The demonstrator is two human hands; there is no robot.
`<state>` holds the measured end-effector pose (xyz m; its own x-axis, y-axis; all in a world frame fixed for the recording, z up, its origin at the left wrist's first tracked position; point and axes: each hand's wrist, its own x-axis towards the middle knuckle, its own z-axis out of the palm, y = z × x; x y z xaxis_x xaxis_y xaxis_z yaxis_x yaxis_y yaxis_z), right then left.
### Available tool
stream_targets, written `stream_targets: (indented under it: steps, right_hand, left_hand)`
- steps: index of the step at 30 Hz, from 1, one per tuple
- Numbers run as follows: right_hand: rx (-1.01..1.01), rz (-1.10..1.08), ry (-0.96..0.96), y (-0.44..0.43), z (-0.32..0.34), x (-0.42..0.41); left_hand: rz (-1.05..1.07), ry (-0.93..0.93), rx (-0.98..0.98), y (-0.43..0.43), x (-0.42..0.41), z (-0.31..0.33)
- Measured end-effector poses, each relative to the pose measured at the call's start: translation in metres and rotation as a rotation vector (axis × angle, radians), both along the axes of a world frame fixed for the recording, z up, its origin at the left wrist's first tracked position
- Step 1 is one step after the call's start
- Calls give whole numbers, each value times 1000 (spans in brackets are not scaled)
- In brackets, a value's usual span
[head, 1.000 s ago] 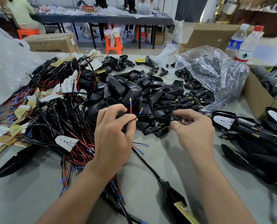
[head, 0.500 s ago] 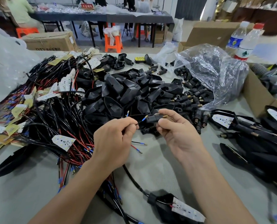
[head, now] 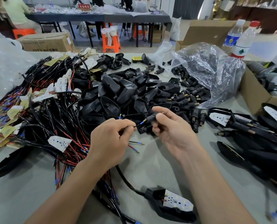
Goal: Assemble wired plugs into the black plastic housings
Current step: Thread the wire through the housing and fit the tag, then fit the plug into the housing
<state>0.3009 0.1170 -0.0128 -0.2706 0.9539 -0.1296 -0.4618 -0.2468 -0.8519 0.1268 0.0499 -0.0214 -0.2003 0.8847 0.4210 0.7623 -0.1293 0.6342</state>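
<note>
Here, the left hand (head: 112, 139) is curled, its thumb and forefinger pinching a thin black wire (head: 140, 124) just behind its blue-sleeved metal tip. The right hand (head: 171, 131) is half closed, thumb and forefinger gripping a small black plug (head: 150, 118), with the other fingers curled loosely beneath. The wire tip points at the plug's near end and is very close to it; I cannot tell whether it has entered.

Both hands hover above a grey table (head: 150, 168), just in front of a heap of black housings (head: 118, 92). Left of the heap lies a tangle of red and black wire harnesses (head: 50, 110) with white LED boards. To its right, loose plugs (head: 188, 101) spill from a crumpled clear bag (head: 209, 70). Near the bottom edge lies a housing fitted with an LED board (head: 176, 203), and a black cable runs from it up under the left hand.

Two water bottles (head: 243, 42) and a cardboard box (head: 254, 94) stand at the right. Beyond them are an orange stool (head: 111, 41) and a long dark table (head: 102, 17).

The held plug is a short black cylinder with a brass pin at its far end, lying roughly level between the fingers.
</note>
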Motion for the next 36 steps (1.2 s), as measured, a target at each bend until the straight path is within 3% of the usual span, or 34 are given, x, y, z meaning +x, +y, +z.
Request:
stream_targets:
  steps: [6, 13, 16, 22, 25, 31, 36]
  right_hand:
    - [33, 32, -21, 1, -1, 1]
    - [220, 44, -258, -2, -5, -8]
    - [183, 42, -205, -3, -6, -11]
    - [26, -54, 55, 5, -1, -3]
    - [19, -56, 52, 5, -2, 0]
    - [166, 51, -203, -7, -4, -11]
    - [57, -26, -16, -1, 1, -1]
  left_hand:
    - [36, 151, -9, 2, -1, -6]
    - [-26, 35, 17, 2, -1, -9]
    - [-11, -58, -14, 1, 0, -6]
    - [32, -18, -87, 3, -10, 0]
    - [12, 9, -53, 3, -11, -5]
    - [-55, 41, 38, 3, -6, -7]
    - [-80, -85, -31, 4, -12, -3]
